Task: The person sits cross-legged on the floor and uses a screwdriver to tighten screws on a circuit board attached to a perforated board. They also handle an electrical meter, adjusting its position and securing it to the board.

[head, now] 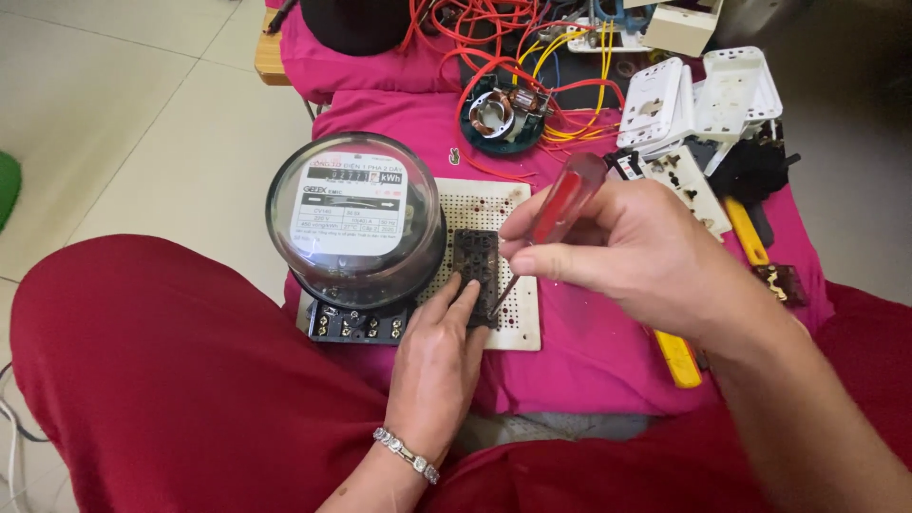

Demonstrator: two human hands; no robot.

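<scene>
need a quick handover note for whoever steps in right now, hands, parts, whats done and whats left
Left hand: fingers pressing the small black block flat on the white perforated board.
Right hand: gripping the red-handled screwdriver, tip down at the block's right edge.
The round glass-covered meter sits on the board, left of the block.
Done: block placed on the board and held steady.
Left: whether any screw is seated cannot be seen; fastening appears unfinished. Red and yellow wires lie loose behind, none visibly joined to the block.
</scene>
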